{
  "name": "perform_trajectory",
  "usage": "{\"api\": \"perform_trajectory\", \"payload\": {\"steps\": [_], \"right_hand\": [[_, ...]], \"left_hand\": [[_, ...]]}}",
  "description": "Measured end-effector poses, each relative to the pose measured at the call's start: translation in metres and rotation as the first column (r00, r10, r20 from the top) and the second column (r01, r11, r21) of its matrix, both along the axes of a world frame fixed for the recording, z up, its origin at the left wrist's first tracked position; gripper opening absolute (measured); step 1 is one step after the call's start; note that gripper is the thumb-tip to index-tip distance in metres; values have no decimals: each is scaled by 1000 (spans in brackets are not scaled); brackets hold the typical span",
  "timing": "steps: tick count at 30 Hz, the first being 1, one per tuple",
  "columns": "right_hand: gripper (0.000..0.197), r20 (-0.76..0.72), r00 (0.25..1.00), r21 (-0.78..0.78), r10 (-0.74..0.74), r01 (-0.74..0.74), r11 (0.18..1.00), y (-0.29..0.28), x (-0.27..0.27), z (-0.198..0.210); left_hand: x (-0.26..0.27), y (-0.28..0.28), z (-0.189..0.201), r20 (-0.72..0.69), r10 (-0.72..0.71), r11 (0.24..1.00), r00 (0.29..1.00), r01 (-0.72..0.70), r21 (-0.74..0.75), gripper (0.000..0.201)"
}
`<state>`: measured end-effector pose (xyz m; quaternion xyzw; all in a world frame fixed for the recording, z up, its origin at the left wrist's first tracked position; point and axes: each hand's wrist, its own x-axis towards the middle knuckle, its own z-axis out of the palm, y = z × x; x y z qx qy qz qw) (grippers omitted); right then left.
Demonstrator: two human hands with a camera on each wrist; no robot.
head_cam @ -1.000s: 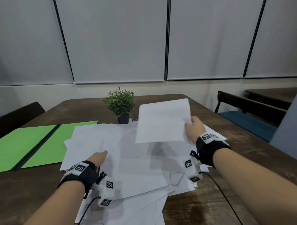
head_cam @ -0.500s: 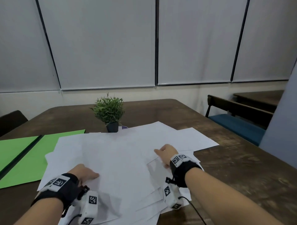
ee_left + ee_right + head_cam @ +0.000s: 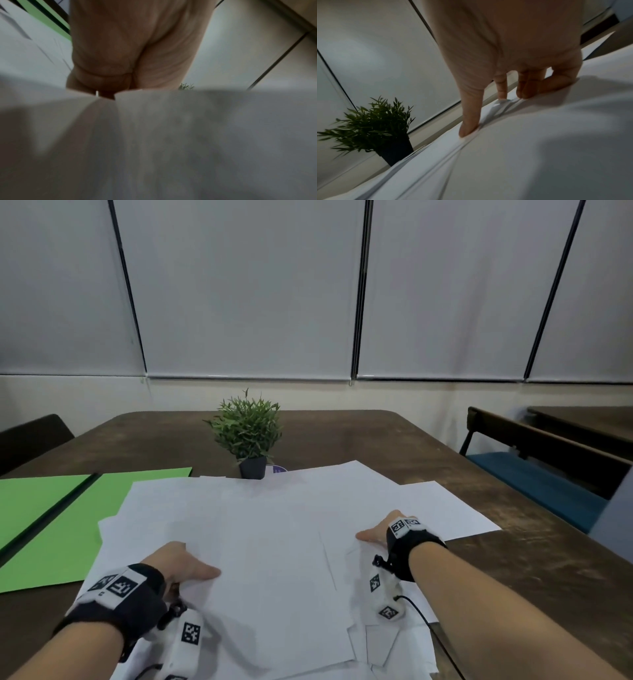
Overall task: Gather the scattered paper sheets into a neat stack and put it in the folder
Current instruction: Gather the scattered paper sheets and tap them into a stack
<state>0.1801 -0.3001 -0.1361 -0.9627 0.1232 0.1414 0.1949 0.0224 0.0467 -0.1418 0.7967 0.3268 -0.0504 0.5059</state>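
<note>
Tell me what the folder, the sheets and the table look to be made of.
Folder: bright green card or thin plastic, matte, lying open and flat; which one is unclear. Sheets: plain white paper, matte, thin enough to wrinkle under the right hand. Table: dark brown wood or wood-look top, dull and mottled, seemingly worn.

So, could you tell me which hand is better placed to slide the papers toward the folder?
Right hand: it presses the sheets on the side opposite the green folder.
</note>
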Motion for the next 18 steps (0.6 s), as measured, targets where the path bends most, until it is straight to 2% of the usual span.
{"api": "perform_trajectory", "payload": {"steps": [5, 8, 10, 12, 15, 18], "right_hand": [[74, -2, 997, -11, 72, -72, 997, -2, -2, 6], [66, 30, 995, 9, 92, -92, 996, -5, -5, 8], [46, 86, 992, 52, 97, -102, 993, -10, -8, 11], [22, 190, 981, 158, 45, -75, 984, -22, -12, 14], [23, 334, 938, 323, -95, -19, 946, -47, -15, 17], [15, 415, 895, 377, -162, -7, 926, -68, -23, 26]], "left_hand": [[6, 6, -10, -13, -46, 999, 999, 46, 20, 86], [-1, -6, -2, 33, -36, 998, 999, 34, 59, 64], [-4, -7, -3, 62, -42, 995, 997, 37, 92, 63], [-8, -6, -6, 115, -44, 995, 992, 33, 95, 63], [-14, -9, -10, 222, -37, 993, 974, 12, 114, 50], [-23, -20, -7, 308, -51, 992, 950, 12, 129, 42]]}}
